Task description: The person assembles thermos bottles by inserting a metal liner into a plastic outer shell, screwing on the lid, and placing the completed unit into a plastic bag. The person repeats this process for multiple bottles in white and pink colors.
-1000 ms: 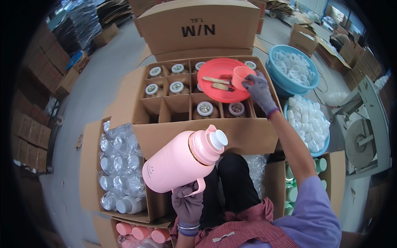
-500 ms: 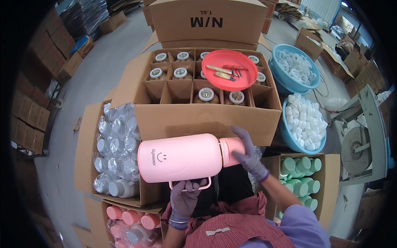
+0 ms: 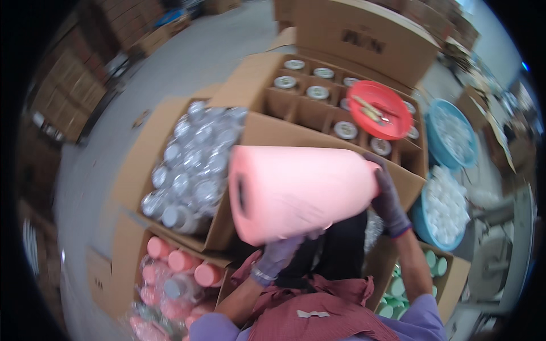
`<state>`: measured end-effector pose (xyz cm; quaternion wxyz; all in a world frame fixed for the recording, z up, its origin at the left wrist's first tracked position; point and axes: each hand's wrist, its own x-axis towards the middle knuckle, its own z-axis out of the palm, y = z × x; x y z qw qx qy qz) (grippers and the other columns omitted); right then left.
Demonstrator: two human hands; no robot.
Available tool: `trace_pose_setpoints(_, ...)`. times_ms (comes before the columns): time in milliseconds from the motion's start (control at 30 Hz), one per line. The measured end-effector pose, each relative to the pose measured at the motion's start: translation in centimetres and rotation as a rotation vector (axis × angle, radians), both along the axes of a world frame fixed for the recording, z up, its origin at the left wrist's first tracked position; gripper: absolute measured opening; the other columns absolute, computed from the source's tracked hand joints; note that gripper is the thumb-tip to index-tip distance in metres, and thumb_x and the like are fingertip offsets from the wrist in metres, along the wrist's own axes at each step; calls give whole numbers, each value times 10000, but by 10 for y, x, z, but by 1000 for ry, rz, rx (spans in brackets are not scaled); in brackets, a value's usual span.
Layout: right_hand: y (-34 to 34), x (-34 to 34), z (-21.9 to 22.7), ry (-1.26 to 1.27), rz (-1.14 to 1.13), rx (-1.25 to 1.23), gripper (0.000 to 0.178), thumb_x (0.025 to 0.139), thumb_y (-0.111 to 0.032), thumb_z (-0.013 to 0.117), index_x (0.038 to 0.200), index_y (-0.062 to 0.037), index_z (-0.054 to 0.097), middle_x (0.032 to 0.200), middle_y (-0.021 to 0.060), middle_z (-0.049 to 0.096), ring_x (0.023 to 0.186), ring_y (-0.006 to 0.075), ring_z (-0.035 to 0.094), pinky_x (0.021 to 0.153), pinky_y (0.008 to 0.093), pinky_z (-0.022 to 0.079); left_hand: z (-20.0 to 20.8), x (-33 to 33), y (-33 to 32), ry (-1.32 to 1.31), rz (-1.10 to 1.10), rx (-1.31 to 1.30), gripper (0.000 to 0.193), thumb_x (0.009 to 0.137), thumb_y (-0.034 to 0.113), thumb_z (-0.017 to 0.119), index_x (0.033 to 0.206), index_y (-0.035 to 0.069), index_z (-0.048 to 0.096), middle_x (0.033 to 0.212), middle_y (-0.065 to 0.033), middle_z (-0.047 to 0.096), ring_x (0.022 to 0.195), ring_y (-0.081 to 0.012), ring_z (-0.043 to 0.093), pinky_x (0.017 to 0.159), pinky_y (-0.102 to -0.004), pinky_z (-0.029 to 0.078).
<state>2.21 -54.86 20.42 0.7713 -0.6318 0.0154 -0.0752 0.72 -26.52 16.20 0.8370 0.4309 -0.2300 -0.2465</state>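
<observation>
A large pink bottle (image 3: 307,184) lies sideways in front of me, smeared by motion, its dark-centred base toward the left. My right hand (image 3: 388,196), in a grey-purple glove, is wrapped round its capped end. Under the bottle's body, my left hand (image 3: 281,253) grips on the handle side; its fingers are mostly hidden by the bottle. Just beyond stands an open cardboard carton (image 3: 335,145) with dividers, with white-rimmed bottles in several compartments. A red round tray (image 3: 392,128) holding a few small tools rests on top of that carton.
Left of me, one carton (image 3: 126,162) holds plastic-wrapped pale bottles, and a nearer one holds pink-capped bottles (image 3: 181,260). At right are blue basins with clear rings (image 3: 452,133) and white caps (image 3: 446,207). Green-capped bottles (image 3: 397,286) fill a box by my right arm.
The view has swung left, so the cartons appear farther right. The pink bottle has turned, showing its base toward me and hiding its handle. Both hands have kept their hold.
</observation>
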Motion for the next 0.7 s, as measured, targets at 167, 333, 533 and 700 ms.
trace_pose_setpoints(167, -24, 41, -5, 330, 421, 414, 634, 1017, -510, 485, 1455, -53, 446, 1352, 122, 584, 1230, 219, 572, 1068, 404, 456, -41, 9, 8, 84, -184, -42, 536, 1047, 185, 479, 1528, 15, 315, 1472, -95, 478, 1315, -200, 484, 1133, -339, 369)
trace_pose_setpoints(333, -44, 46, -40, 386, 132, 435, 622, 1030, -484, 478, 1434, -10, 456, 1303, 140, 619, 1180, 226, 612, 1056, 388, 476, -13, -6, -20, -370, 206, 287, 557, 1039, 140, 473, 1532, -26, 275, 1386, -138, 535, 1283, -249, 517, 1116, -383, 375)
trace_pose_setpoints(533, -9, 48, 1, -169, -13, 364, 723, 992, -512, 508, 1539, -85, 304, 1567, 131, 365, 1425, 297, 378, 1185, 477, 295, 60, 7, -40, 471, 18, -648, 142, 996, 121, 569, 1121, 53, 570, 1109, -44, 616, 1051, -151, 616, 1026, -495, 513)
trace_pose_setpoints(700, -38, 58, -13, 184, 127, 352, 682, 967, -392, 592, 1491, -18, 368, 1443, 144, 480, 1294, 260, 498, 1114, 415, 385, -76, 28, -29, -100, -135, -250, 425, 975, 175, 566, 1363, 26, 481, 1280, -101, 601, 1221, -230, 560, 1106, -470, 387)
